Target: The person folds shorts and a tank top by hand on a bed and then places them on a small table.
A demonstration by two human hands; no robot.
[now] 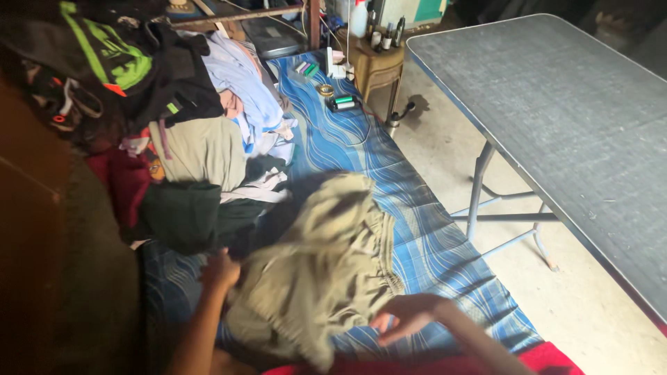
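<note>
Gripping a khaki garment [316, 267] with the left hand [221, 269], fingers bunched into the cloth at its left edge. Hovering at the garment's lower right edge with the right hand [406, 316], fingers loosely spread and curled, just touching or just off the cloth; hard to tell through the blur. Lying crumpled near the front edge of a blue striped mattress [417, 229], the khaki garment, elastic waistband turned toward the right. Piling up along the mattress's left edge: a heap of clothes [208, 132], with a dark green piece, a tan piece, pale blue shirts and a black jacket with bright green stripes on top. Sitting toward the far end of the mattress: a roll of tape [324, 89] and a small green and black gadget [342, 103]. Standing just beyond the far corner, a small wooden stool [379, 66] crowded with bottles. Filling the right side over a bare concrete floor, a grey folding table [556, 118] on metal legs.
</note>
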